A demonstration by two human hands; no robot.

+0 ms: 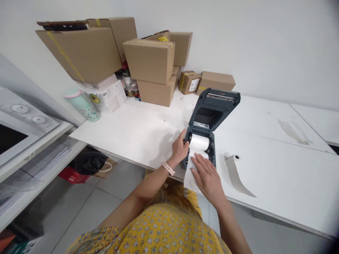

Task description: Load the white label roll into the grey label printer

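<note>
A dark grey label printer (213, 139) stands on the white table with its lid raised. Inside it sits a white paper roll (200, 141), and its loose paper strip (191, 178) runs forward over the printer's front and the table edge. My left hand (180, 146) grips the printer's left side, thumb on the rim. With fingers stretched out, my right hand (206, 174) lies flat on the paper strip. To the right of the printer lies a small black core (236, 157) with a curled grey-white strip (236, 176) attached.
Stacked cardboard boxes (149, 60) stand at the back left, with smaller boxes (215, 81) behind the printer. A mint-green tumbler (83, 106) is beside a white carton (108, 95). At far left, a white microwave (26, 120) rests on a shelf. The table's front edge (137, 164) is close to me.
</note>
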